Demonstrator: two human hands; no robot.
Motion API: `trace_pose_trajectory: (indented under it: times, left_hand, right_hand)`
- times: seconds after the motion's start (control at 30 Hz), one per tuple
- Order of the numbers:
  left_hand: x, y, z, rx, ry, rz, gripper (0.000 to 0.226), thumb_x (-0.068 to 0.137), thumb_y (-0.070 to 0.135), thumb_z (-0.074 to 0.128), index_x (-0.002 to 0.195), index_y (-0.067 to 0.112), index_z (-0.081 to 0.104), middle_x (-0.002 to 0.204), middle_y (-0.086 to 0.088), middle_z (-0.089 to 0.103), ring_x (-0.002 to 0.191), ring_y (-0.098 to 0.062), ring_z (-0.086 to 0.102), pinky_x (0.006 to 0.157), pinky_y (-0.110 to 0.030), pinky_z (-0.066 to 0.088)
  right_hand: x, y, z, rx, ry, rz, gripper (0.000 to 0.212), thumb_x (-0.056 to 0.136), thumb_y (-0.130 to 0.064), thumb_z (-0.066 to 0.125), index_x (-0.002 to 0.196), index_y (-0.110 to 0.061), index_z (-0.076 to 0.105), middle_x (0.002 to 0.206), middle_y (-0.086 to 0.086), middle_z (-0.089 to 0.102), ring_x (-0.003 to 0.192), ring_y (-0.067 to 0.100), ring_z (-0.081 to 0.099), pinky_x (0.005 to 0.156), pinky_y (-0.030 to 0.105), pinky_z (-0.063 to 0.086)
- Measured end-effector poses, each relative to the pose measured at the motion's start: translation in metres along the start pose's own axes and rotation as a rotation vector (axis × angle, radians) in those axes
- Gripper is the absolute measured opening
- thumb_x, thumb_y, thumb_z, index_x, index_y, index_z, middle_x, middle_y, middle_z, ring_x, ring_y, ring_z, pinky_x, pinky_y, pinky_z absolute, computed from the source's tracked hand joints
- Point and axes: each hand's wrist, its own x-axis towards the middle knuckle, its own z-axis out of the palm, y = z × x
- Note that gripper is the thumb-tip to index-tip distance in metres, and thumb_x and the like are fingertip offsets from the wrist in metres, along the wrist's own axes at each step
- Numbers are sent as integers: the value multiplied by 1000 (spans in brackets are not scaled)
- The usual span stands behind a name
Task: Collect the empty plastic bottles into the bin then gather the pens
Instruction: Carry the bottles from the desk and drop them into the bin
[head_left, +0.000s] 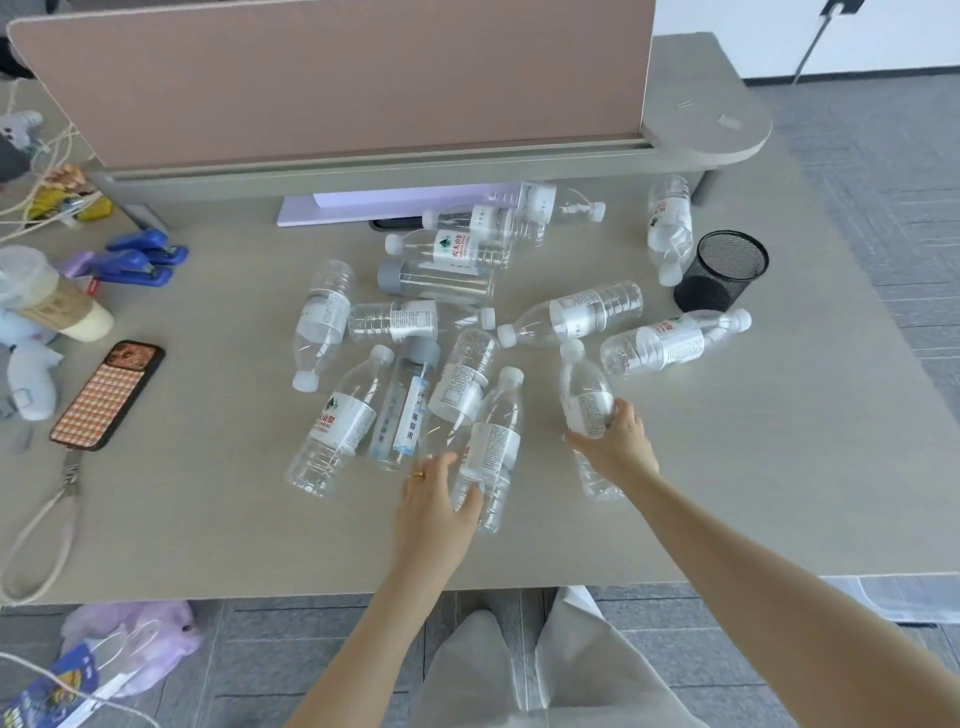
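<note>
From my head camera: my right hand (618, 441) grasps a clear plastic bottle (584, 395) lifted at an angle, cap pointing away from me. My left hand (434, 501) closes its grip around a second bottle (491, 447) lying on the desk (208, 519). More empty bottles (447, 291) lie scattered across the desk ahead. A black mesh cup (722, 273) stands at the right; a phone (109, 395) lies at the left.
</note>
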Motion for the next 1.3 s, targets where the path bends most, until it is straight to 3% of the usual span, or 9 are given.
trace_pose_trajectory:
  times: [0.3,0.43,0.5,0.7,0.87,0.97,1.1,1.23,1.3]
  left_hand:
    - [16,2,-6,69,3,80,50,88,33,54,134,18,39,130,-5,44,125,-25,41,104,-39,36]
    - [37,19,1,449,-65,247,62,88,46,48,140,18,29,129,-10,49,114,-30,51,88,-39,45]
    - [50,25,7,588,-142,240,74,87,54,44,144,16,17,129,-13,49,109,-34,55,80,-39,47]
    - [61,30,25,779,-193,230,92,85,64,40,149,13,-3,125,-13,58,109,-31,58,84,-36,44]
    - [56,29,33,598,-223,241,94,85,56,49,149,15,-6,123,-17,60,109,-34,58,85,-37,46]
    - [48,42,35,452,-277,249,91,85,53,48,149,16,-6,132,-17,54,113,-35,56,80,-35,43]
    - [28,82,42,167,-418,296,91,83,45,55,149,19,0,143,-11,42,124,-30,48,93,-36,40]
    - [0,127,50,-13,-515,444,90,81,38,63,149,21,8,112,4,51,98,-18,52,81,-27,37]
    - [-14,148,56,-74,-551,486,88,81,35,65,149,19,12,115,2,49,102,-19,53,85,-28,39]
  right_hand:
    - [-43,40,-8,144,77,13,69,71,-38,71,129,-17,40,114,1,50,106,24,53,88,42,47]
    - [-66,61,-6,224,101,35,71,70,-40,72,129,-19,39,110,-2,51,99,20,56,85,43,51]
    - [-77,69,-5,249,108,39,73,70,-41,73,130,-20,38,110,-3,51,98,19,56,85,43,52]
    - [-105,82,-7,302,201,58,75,72,-43,73,133,-21,35,109,-4,48,96,17,56,82,41,52]
    - [-130,92,-11,388,287,74,75,70,-43,74,131,-24,35,107,-4,51,93,17,58,79,40,54]
    - [-146,100,-15,494,359,72,63,72,-38,74,120,-33,35,108,-3,54,93,15,59,78,36,54]
    - [-168,112,-27,628,455,91,55,76,-31,74,116,-34,36,106,-3,55,86,9,60,64,21,49]
    - [-184,129,-47,723,574,116,56,77,-30,74,120,-30,38,103,-6,58,86,9,62,71,27,53]
    - [-192,138,-61,766,632,119,50,78,-28,73,113,-33,38,99,-8,58,85,8,62,74,29,54]
